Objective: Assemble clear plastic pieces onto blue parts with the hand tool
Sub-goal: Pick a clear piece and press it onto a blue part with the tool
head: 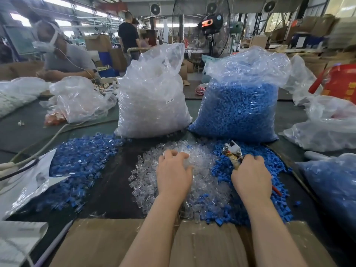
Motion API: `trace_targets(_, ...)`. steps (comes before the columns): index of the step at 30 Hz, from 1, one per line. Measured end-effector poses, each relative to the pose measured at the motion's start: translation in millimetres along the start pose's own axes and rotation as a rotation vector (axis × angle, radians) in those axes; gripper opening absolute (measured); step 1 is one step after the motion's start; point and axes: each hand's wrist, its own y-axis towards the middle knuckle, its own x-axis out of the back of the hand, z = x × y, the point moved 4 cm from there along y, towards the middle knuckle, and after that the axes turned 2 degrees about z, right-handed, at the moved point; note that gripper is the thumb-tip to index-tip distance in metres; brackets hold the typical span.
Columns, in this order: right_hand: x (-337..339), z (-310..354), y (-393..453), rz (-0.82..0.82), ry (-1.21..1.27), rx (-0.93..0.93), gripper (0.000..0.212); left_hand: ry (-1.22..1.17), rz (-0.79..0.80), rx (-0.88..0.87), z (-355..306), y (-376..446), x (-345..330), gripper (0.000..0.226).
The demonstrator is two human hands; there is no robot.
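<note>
- Clear pieces (194,182) are heaped loosely on the table (113,182), between two blue piles.
- Left hand (173,171) is laid on this heap, fingers curled into the pieces.
- One tool (232,151) is gripped by the right hand (250,175), over the blue parts (248,207).
- Two full bags are stood behind: a clear bag (152,97) and a blue bag (238,105).

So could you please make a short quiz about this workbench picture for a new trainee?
1. True or false: the hand tool is in the left hand.
2. Which pile do the left fingers reach into: A) clear pieces, B) loose blue parts, C) joined pieces?
3. Fill in: the tall bag of blue parts stands to the ____ of the tall bag of clear pieces.

Key: 1 false (right hand); 2 A; 3 right.
</note>
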Motion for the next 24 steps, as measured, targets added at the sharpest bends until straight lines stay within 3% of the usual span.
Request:
trace_targets(9, -1.6, 3.1, 8.4, 0.012, 0.019, 0.038, 0.018, -0.041, -0.088, -0.005, 0.1, 7.0, 4.5, 0.018)
trace_targets(24, 0.7, 20.7, 6.2, -0.095, 0.183, 0.235, 0.018, -0.193, -0.134, -0.079, -2.4, 8.1, 5.7, 0.023)
